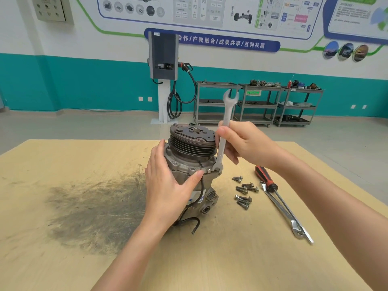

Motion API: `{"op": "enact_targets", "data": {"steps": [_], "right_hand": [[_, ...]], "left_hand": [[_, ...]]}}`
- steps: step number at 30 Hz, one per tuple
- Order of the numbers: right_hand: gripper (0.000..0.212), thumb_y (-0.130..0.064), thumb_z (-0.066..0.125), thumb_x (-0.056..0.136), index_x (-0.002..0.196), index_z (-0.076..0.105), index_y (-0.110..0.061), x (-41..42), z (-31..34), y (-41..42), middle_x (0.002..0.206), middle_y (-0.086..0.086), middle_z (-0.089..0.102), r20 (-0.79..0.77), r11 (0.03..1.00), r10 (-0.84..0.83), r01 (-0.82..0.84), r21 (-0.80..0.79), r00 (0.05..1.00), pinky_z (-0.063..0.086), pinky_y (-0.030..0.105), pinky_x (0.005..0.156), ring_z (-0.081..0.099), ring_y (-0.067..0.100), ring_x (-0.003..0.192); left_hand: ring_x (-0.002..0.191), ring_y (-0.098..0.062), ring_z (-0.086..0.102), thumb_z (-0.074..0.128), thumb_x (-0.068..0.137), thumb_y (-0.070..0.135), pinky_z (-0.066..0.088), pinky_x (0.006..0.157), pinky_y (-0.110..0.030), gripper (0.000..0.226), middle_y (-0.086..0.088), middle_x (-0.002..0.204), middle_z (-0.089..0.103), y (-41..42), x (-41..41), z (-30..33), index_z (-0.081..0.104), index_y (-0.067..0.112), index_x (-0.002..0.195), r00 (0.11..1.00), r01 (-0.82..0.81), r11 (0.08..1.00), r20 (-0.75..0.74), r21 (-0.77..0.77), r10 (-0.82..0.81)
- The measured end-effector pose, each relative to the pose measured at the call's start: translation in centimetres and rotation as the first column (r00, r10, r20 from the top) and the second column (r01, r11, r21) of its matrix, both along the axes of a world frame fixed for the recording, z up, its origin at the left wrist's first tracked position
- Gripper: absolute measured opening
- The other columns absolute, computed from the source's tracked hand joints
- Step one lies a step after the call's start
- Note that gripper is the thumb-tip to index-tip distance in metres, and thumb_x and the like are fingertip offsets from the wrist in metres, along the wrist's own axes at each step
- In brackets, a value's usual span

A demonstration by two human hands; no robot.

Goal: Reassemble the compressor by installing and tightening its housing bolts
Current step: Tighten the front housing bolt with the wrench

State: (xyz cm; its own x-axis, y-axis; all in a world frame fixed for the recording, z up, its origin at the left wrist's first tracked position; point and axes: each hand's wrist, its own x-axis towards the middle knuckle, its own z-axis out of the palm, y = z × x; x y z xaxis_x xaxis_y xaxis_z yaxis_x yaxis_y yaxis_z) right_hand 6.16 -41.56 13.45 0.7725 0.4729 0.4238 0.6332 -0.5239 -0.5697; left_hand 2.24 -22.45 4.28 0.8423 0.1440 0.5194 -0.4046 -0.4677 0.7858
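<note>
- Compressor stands pulley-up at table centre.
- Left hand, fingers spread, presses its 9 o'clock side.
- Right hand grips wrench near-upright; lower end on flange bolt.
- Loose bolts at 3 o'clock of compressor; screwdriver, second wrench beyond.

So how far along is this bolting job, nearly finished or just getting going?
Early, it seems. The compressor stands upright, steadied by the left hand. In hand: the right hand holds a wrench whose lower end sits on a bolt at the housing flange. Left: several loose bolts lie on the table.
</note>
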Motion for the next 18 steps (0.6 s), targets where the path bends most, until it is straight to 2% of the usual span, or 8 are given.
{"op": "enact_targets", "data": {"steps": [2,5,8,11,15,18], "right_hand": [[0.037,-0.025,0.035,0.104,0.08,0.055,-0.005,-0.2,-0.8,-0.3,0.048,-0.002,0.05,0.002,0.986,0.009,-0.009,0.165,1.0,0.036,0.013,0.045,0.046,0.013,0.04],[0.038,-0.025,0.036,0.105,0.078,0.057,-0.008,-0.2,-1.7,-0.8,0.046,-0.002,0.048,-0.017,0.912,-0.069,0.07,0.405,0.997,0.034,0.015,0.041,0.043,0.015,0.039],[0.039,-0.025,0.036,0.105,0.079,0.056,-0.005,0.5,-2.6,-1.4,0.047,0.001,0.045,-0.19,0.779,-0.113,0.206,0.592,0.975,0.034,0.018,0.038,0.04,0.015,0.039],[0.037,-0.025,0.037,0.105,0.081,0.056,-0.005,1.1,-3.7,-1.9,0.047,0.001,0.044,-0.371,0.685,-0.058,0.307,0.66,0.927,0.032,0.018,0.037,0.04,0.014,0.039],[0.035,-0.026,0.039,0.104,0.082,0.057,-0.006,1.9,-4.7,-1.9,0.049,0.001,0.04,-0.516,0.589,0.092,0.371,0.718,0.852,0.031,0.016,0.034,0.034,0.01,0.039],[0.032,-0.026,0.04,0.104,0.083,0.055,-0.007,2.4,-5.0,-1.5,0.049,0.001,0.04,-0.615,0.563,0.171,0.436,0.702,0.77,0.029,0.015,0.032,0.034,0.008,0.036]], "left_hand": [[0.139,-0.005,0.018,0.067,0.069,0.061,0.02,0.118,-0.038,0.101,0.01,0.152,0.024,0.0,0.0,0.1,0.012,0.033,0.149,1.0,0.002,1.0,0.001,0.004,-0.002],[0.14,-0.005,0.017,0.062,0.065,0.069,0.019,0.117,-0.036,0.105,0.01,0.153,0.022,0.0,-0.1,0.1,0.011,0.033,0.149,1.0,0.011,1.0,-0.014,-0.004,-0.011],[0.141,-0.006,0.016,0.065,0.068,0.063,0.019,0.118,-0.038,0.102,0.01,0.153,0.021,0.1,-0.1,0.1,0.01,0.033,0.149,1.0,0.013,1.0,-0.023,0.001,-0.013],[0.141,-0.007,0.016,0.067,0.071,0.06,0.02,0.118,-0.04,0.101,0.011,0.154,0.021,0.0,-0.1,0.1,0.009,0.034,0.149,1.0,0.012,1.0,-0.029,0.006,-0.011],[0.141,-0.005,0.015,0.068,0.071,0.059,0.019,0.118,-0.039,0.1,0.013,0.153,0.02,0.0,-0.1,0.1,0.009,0.035,0.149,0.999,0.018,1.0,-0.027,-0.004,-0.018],[0.139,-0.003,0.016,0.069,0.071,0.058,0.019,0.118,-0.037,0.1,0.013,0.152,0.021,0.0,-0.1,0.1,0.01,0.034,0.149,1.0,0.014,1.0,-0.014,-0.001,-0.014]]}}
